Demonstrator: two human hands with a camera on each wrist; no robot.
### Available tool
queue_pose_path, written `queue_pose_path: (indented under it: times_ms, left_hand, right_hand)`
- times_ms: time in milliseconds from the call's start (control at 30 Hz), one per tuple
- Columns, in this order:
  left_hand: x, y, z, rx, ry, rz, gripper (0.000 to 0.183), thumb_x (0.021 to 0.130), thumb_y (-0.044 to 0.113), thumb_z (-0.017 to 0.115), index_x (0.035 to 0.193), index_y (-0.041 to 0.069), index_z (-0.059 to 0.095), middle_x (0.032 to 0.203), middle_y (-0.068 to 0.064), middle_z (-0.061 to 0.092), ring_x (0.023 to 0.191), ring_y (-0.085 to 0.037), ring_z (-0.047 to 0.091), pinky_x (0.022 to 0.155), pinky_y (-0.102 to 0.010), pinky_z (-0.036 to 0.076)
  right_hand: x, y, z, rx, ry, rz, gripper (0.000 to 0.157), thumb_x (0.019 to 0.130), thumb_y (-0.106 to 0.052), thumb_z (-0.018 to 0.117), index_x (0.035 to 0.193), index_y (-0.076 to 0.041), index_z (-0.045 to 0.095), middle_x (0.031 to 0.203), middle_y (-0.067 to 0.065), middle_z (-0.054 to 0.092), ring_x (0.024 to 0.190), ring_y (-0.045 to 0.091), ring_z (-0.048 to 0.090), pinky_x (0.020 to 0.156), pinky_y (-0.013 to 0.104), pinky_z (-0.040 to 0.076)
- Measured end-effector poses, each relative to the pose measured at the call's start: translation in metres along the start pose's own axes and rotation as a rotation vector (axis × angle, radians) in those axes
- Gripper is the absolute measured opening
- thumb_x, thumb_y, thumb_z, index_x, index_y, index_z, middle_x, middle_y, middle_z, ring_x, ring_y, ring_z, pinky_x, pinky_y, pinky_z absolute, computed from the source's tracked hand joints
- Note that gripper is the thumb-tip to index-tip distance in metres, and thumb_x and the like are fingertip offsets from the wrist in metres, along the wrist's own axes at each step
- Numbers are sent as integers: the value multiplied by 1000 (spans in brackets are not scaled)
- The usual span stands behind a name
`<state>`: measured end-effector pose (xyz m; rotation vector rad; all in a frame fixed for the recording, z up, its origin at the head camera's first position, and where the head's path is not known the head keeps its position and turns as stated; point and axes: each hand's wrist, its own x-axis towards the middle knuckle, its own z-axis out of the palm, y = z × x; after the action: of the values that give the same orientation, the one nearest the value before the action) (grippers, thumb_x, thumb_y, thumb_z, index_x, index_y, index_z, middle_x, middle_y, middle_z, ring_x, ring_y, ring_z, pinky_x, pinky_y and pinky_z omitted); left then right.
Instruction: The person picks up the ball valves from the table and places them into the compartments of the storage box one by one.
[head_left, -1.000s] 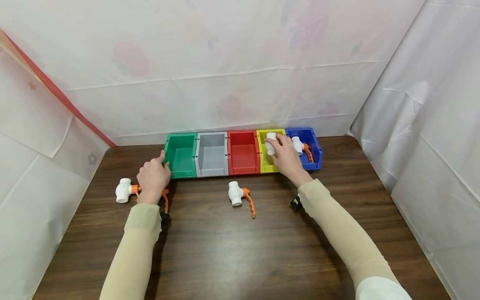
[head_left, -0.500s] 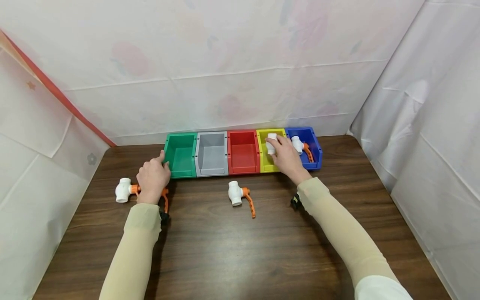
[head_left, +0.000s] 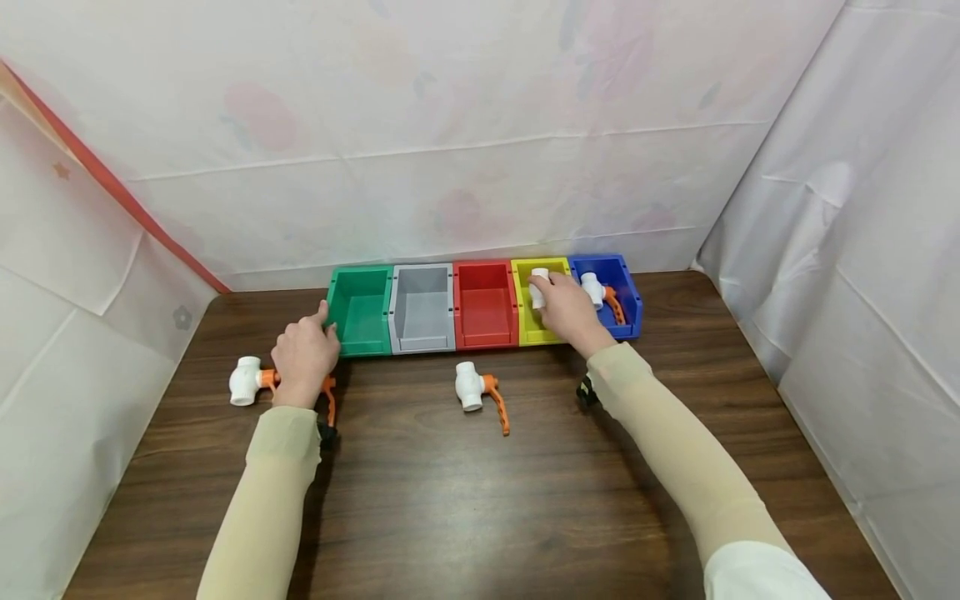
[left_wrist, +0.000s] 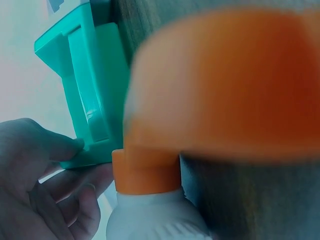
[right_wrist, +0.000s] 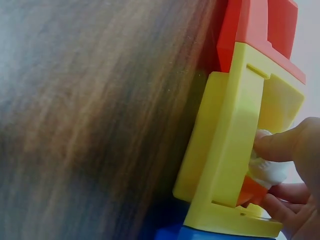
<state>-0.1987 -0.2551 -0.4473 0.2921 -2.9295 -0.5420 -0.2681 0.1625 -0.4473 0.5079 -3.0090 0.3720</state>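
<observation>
My right hand (head_left: 572, 312) holds a white ball valve (head_left: 538, 288) by its body, inside the yellow bin (head_left: 538, 338). In the right wrist view the thumb lies on the white body, and an orange part (right_wrist: 251, 191) of the valve shows below it, behind the bin's front wall. My left hand (head_left: 303, 354) grips the side wall of the green bin (head_left: 366, 347) at the left end of the row, thumb on the rim and fingers outside. Close under this hand lie ball valves with orange handles (left_wrist: 225, 90), partly hidden by it in the head view.
A grey bin (head_left: 424, 343) and a red bin (head_left: 487, 340) stand between the green and yellow ones. At the right end the blue bin (head_left: 633, 321) contains another ball valve (head_left: 592, 292). One more ball valve (head_left: 470, 387) lies mid-table. White cloth (head_left: 420, 200) hangs behind the row.
My right hand has moved slightly forward over the yellow bin, still holding the valve. The left hand stays at the green bin.
</observation>
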Motion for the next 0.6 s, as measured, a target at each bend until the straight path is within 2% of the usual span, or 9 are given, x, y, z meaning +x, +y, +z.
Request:
queue_pose_path:
  times_ms: [200,367,600]
  left_hand:
    - [0,-2,0,-4,4,0,53,103,25,52,153,14,39,126,-36,57,59,-44,55,47,-50,44]
    - [1,0,-1,-4,-3,1,53,103,25,51,153,14,38,126,-36,57,58,-43,54,47,-50,44]
    - [3,4,-2,-16,-35,2,54,104,25,51,154,14,35,130,-35,55,59,-40,54,49,-48,45]
  right_hand:
    - [9,-1,-3,-34,-65,0,55,88,-16,74,140,-14,56,129,19,58,116,36,55,99,50,46]
    - [16,1,-3,-99,-124,-2,56,91,-20,73,143,-17,54,132,17,57,120,35,53,102,50,44]
    - [21,6,4,-200,-151,-31,55,92,-26,71,144,-19,53,132,16,59,119,34,51,101,48,44]
